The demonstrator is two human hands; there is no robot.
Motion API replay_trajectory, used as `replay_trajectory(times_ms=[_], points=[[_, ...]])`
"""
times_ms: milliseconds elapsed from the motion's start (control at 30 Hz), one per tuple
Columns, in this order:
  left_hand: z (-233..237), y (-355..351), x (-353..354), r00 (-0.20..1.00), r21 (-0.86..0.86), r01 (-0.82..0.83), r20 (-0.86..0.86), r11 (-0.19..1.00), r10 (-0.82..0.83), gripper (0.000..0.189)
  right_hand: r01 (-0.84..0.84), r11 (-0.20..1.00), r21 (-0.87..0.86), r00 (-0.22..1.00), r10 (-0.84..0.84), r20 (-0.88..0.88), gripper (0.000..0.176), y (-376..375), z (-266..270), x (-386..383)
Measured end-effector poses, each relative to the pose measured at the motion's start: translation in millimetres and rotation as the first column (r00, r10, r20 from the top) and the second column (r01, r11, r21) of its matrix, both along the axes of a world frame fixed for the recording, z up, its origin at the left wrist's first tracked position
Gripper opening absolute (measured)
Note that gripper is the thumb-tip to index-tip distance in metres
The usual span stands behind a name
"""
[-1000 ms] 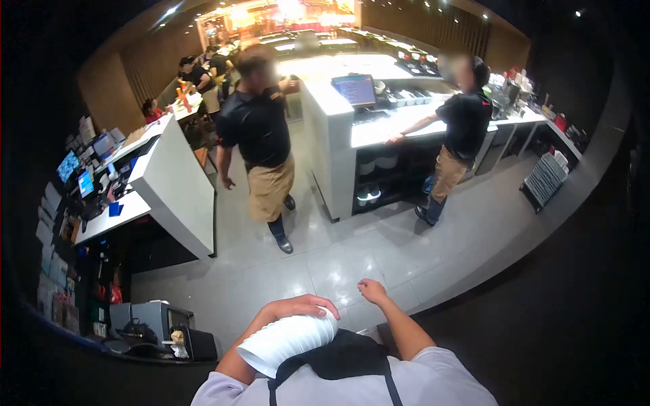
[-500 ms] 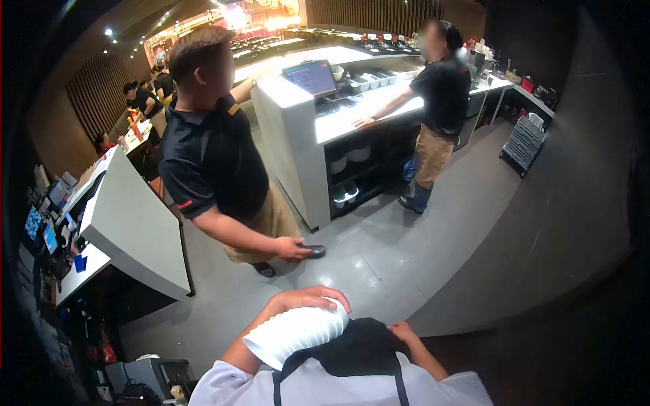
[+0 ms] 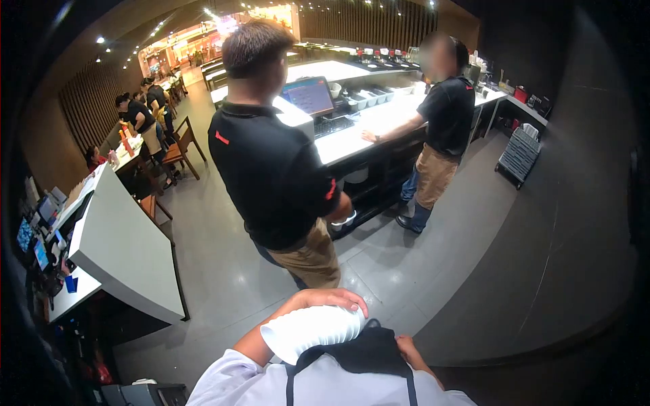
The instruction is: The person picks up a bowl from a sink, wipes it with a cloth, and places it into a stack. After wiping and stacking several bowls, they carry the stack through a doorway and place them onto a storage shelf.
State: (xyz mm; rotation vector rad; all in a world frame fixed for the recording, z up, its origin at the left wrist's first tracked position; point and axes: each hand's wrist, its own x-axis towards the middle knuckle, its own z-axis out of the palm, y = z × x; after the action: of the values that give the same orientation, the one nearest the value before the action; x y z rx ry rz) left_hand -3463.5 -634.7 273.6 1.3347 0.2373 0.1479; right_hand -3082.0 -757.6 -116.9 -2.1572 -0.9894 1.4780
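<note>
A stack of white cups or bowls point(image 3: 313, 331) lies tilted across the chest, over the white shirt and black apron point(image 3: 359, 350). My left hand point(image 3: 332, 299) is wrapped over the upper right end of the stack, its forearm running behind it. On the other side of the apron is my right hand point(image 3: 408, 348), low near the body; its fingers are mostly hidden behind the apron's edge, and what it may hold does not show.
One person point(image 3: 271, 155) in black stands just ahead, back turned. Another person point(image 3: 447, 115) leans at the lit counter point(image 3: 345, 149) with a screen point(image 3: 308, 97). A white partition point(image 3: 125, 243) stands left, stacked grey crates point(image 3: 520, 155) right, diners' tables and chairs point(image 3: 181, 152) behind.
The nearer person has turned away and moved right, in front of the counter's end. The view has shifted, showing more chairs at left. My left hand still holds the white stack.
</note>
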Motion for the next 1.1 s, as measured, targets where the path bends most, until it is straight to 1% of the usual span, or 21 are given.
replay_trajectory(times_ms=[67, 100, 200, 267, 300, 333, 400, 500, 567, 600, 667, 700, 733, 800, 900, 1000, 1033, 1100], points=[[1, 17, 6, 1.000, 0.000, 0.006, -0.010, 1.000, -0.006, 0.045, -0.182, 0.983, 0.016, 0.970, 0.177, 0.168, 0.029, -2, 16, -4], [11, 29, 9, 1.000, 0.016, 0.024, -0.021, 1.000, -0.024, 0.045, -0.270, 0.963, 0.012, 0.933, 0.258, 0.252, 0.029, 2, 24, -3], [8, 60, 29, 0.999, 0.016, 0.046, -0.003, 0.999, -0.046, 0.045, -0.267, 0.964, 0.007, 0.945, 0.260, 0.198, 0.029, 6, -14, 20], [4, 84, 45, 0.998, -0.002, 0.070, -0.008, 0.998, -0.070, 0.045, -0.224, 0.970, -0.098, 0.958, 0.237, 0.161, 0.032, 19, 23, 27], [4, 98, 52, 0.996, -0.019, 0.090, -0.025, 0.996, -0.090, 0.045, -0.205, 0.967, -0.153, 0.964, 0.226, 0.141, 0.034, 25, 33, 31], [4, 114, 59, 0.993, -0.028, 0.108, -0.042, 0.994, -0.109, 0.045, -0.240, 0.954, -0.181, 0.953, 0.267, 0.141, 0.035, 30, 16, 42], [-10, 136, 76, 0.993, -0.058, 0.109, -0.034, 0.992, -0.111, 0.046, -0.314, 0.919, -0.236, 0.926, 0.352, 0.138, 0.038, 35, -16, 67], [-23, 177, 108, 0.991, -0.039, 0.131, 0.004, 0.991, -0.131, 0.046, -0.356, 0.890, -0.285, 0.860, 0.431, 0.274, 0.036, 63, -22, 91], [-27, 200, 136, 0.987, 0.002, 0.158, 0.030, 0.987, -0.158, 0.045, -0.371, 0.896, -0.246, 0.827, 0.439, 0.352, 0.033, 83, -18, 111], [-23, 210, 150, 0.984, 0.027, 0.172, 0.037, 0.985, -0.173, 0.044, -0.378, 0.898, -0.224, 0.809, 0.438, 0.393, 0.031, 95, -11, 119], [-18, 232, 181, 0.977, 0.057, 0.212, 0.016, 0.976, -0.213, 0.043, -0.260, 0.934, -0.247, 0.900, 0.327, 0.289, 0.029, 130, 6, 140], [-18, 241, 194, 0.972, 0.047, 0.236, -0.015, 0.971, -0.235, 0.042, -0.204, 0.942, -0.267, 0.935, 0.269, 0.231, 0.027, 142, 7, 150], [-19, 247, 205, 0.965, 0.029, 0.259, -0.046, 0.965, -0.258, 0.042, -0.219, 0.948, -0.231, 0.929, 0.275, 0.249, 0.027, 152, 6, 158], [-21, 265, 228, 0.963, -0.002, 0.270, -0.010, 0.963, -0.270, 0.042, -0.248, 0.956, -0.154, 0.913, 0.284, 0.292, 0.025, 180, 10, 178], [-27, 302, 270, 0.946, -0.004, 0.323, 0.017, 0.946, -0.323, 0.043, 0.008, 0.995, -0.098, 0.983, 0.010, 0.183, 0.030, 215, 16, 195], [-30, 339, 305, 0.924, -0.047, 0.382, 0.011, 0.923, -0.382, 0.043, 0.047, 0.991, 0.126, 0.971, -0.075, 0.226, 0.019, 229, -33, 222], [-31, 354, 317, 0.917, -0.062, 0.399, 0.010, 0.915, -0.399, 0.043, 0.088, 0.996, -0.016, 0.985, -0.084, 0.151, 0.022, 238, 5, 220], [-39, 391, 339, 0.917, -0.023, 0.393, 0.093, 0.919, -0.389, 0.042, 0.001, 0.999, -0.039, 0.970, 0.009, 0.244, 0.027, 245, 32, 228]])
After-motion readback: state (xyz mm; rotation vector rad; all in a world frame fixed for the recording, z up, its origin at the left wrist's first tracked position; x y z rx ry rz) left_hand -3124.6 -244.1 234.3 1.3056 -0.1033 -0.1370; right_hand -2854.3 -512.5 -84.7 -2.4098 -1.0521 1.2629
